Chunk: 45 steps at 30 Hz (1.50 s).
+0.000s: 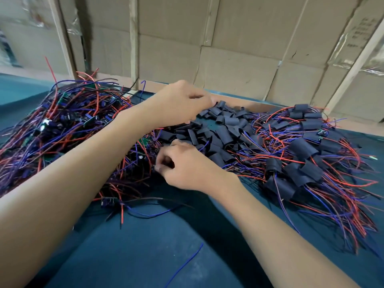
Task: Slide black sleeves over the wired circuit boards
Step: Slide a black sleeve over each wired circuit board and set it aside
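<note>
A heap of loose black sleeves [224, 129] lies in the middle of the table. My left hand [182, 102] reaches across to the heap's far left edge, and its curled fingertips pinch a black sleeve [218, 104] there. A tangled pile of wired circuit boards [68, 121] with red, blue and black wires spreads over the left. My right hand [182, 167] sits at the near edge of that tangle, thumb and fingers curled round a bundle of dark wires; the board on them is hidden. Sleeved boards [301, 159] lie piled on the right.
The table [166, 246] has a dark teal cover, with a loose blue wire [187, 262] on it near me. Stacked cardboard boxes [228, 48] form a wall right behind the table. One stray board with wires [110, 201] lies at the tangle's front.
</note>
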Each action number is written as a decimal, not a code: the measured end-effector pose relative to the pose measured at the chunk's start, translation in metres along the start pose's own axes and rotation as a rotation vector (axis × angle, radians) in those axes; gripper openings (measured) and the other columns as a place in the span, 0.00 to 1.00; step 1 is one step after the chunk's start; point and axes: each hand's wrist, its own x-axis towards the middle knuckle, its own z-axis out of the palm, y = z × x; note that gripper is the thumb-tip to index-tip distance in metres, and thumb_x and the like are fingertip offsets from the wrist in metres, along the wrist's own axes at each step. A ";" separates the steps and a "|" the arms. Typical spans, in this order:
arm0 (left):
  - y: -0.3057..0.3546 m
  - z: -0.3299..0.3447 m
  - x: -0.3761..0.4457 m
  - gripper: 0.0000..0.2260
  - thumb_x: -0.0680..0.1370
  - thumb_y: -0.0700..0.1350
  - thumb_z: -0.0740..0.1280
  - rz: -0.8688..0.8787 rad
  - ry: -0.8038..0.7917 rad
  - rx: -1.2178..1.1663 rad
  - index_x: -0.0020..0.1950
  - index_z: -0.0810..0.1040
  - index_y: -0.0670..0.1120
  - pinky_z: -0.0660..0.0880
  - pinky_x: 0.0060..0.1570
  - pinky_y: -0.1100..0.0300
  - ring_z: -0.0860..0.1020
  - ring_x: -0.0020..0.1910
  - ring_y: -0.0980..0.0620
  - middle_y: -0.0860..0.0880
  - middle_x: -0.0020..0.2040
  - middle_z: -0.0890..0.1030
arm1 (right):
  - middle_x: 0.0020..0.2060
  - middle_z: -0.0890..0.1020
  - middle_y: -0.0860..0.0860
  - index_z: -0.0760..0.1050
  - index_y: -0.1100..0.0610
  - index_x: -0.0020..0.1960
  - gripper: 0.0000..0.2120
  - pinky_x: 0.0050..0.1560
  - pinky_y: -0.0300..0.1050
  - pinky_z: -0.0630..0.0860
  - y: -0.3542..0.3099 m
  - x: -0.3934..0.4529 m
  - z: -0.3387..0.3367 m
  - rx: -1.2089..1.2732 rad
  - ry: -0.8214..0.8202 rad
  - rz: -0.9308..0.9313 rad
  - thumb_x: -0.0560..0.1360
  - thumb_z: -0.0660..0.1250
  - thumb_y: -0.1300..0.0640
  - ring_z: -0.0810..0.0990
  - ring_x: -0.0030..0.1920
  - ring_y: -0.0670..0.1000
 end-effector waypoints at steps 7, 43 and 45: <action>0.009 0.003 -0.038 0.08 0.81 0.41 0.68 -0.235 0.018 -0.940 0.45 0.86 0.43 0.83 0.46 0.51 0.78 0.34 0.50 0.49 0.39 0.82 | 0.45 0.83 0.46 0.76 0.46 0.49 0.05 0.46 0.48 0.73 -0.016 -0.022 -0.016 -0.204 0.216 -0.031 0.78 0.67 0.46 0.80 0.51 0.54; -0.032 0.062 -0.113 0.07 0.76 0.52 0.73 -0.003 0.191 -0.231 0.44 0.76 0.54 0.68 0.30 0.66 0.71 0.27 0.57 0.56 0.29 0.76 | 0.24 0.59 0.49 0.62 0.52 0.23 0.15 0.24 0.41 0.52 -0.001 -0.147 -0.049 1.408 0.505 0.113 0.62 0.66 0.53 0.53 0.24 0.49; -0.030 0.065 -0.116 0.12 0.77 0.52 0.72 0.037 0.175 -0.206 0.39 0.72 0.52 0.64 0.28 0.69 0.66 0.25 0.57 0.56 0.26 0.72 | 0.24 0.59 0.49 0.62 0.52 0.22 0.15 0.24 0.41 0.52 -0.006 -0.147 -0.047 1.409 0.497 0.105 0.62 0.66 0.52 0.53 0.24 0.49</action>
